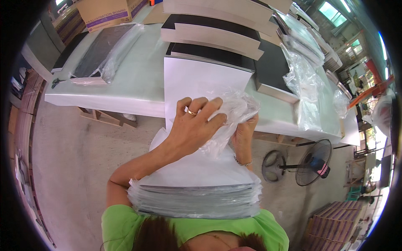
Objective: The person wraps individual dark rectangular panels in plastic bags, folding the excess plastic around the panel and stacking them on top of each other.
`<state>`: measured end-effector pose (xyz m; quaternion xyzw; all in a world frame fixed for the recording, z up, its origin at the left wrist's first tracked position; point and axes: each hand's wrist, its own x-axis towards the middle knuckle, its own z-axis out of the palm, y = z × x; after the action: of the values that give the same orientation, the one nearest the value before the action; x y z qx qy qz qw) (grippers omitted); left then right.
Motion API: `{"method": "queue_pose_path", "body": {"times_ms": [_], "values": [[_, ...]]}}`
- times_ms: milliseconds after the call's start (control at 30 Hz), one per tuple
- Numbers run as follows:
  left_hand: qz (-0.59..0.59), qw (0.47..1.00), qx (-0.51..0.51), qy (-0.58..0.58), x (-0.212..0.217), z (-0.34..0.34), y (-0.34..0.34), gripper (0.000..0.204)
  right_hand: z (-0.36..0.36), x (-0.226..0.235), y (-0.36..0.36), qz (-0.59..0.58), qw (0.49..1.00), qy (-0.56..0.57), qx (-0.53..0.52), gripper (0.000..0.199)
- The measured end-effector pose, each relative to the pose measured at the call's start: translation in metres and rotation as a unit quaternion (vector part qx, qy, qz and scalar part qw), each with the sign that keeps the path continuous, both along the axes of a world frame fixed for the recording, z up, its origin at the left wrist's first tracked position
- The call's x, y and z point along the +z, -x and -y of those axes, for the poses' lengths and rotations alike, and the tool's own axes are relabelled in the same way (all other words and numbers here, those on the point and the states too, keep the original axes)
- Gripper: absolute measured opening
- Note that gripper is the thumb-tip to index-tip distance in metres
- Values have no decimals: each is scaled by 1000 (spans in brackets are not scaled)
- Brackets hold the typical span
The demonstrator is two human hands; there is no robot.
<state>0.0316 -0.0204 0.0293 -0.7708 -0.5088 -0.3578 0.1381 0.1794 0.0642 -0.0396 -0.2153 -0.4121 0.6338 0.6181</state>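
Two hands are working at the middle of the scene, but starting at the far left: one pair of scissors (57, 81) is lying near the left edge of the long pale table (138, 79), and just beside it one dark stack of sheets in a clear wrapper (98, 54) is resting flat. Behind that, one cardboard box (109, 12) is standing at the table's far corner.

Moving toward the centre, the left hand (193, 127) — wearing one ring (191, 112) — is closing its fingers over a bunch of crumpled clear plastic bag (232, 115), gripping it from above. The right hand (245, 138), wearing one thin bracelet (243, 163), is sitting just under the same plastic and grasping it from below, thumb side mostly hidden by the film. Both hands are holding the bag over a white sheet (197, 83) that is topping a bagged stack of grey boards (194, 201) pressed against the person's green shirt (117, 224).

Beyond the hands, three black-and-tan stacks (213, 35) are lying stepped on the table. Farther right, several more clear-wrapped bundles (301, 75) are running along the table's edge — too crumpled to count exactly. On the floor at the right, one black fan (312, 162) is standing, with one loose round fan guard (274, 166) lying just beside it.
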Motion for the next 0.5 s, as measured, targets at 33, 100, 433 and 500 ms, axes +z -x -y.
{"method": "queue_pose_path", "body": {"times_ms": [33,100,433,500], "values": [[-20,999,-32,-5,1,0,4,27,-3,-4,-1,-11,1000,4,-4,34],[20,996,-89,24,-5,1,6,24,-3,-5,2,-11,1000,-2,2,33],[415,879,-112,209,8,-3,16,28,9,4,8,99,991,-75,-45,38],[417,871,-131,224,5,-6,22,26,7,1,6,147,981,-115,-44,36]]}}
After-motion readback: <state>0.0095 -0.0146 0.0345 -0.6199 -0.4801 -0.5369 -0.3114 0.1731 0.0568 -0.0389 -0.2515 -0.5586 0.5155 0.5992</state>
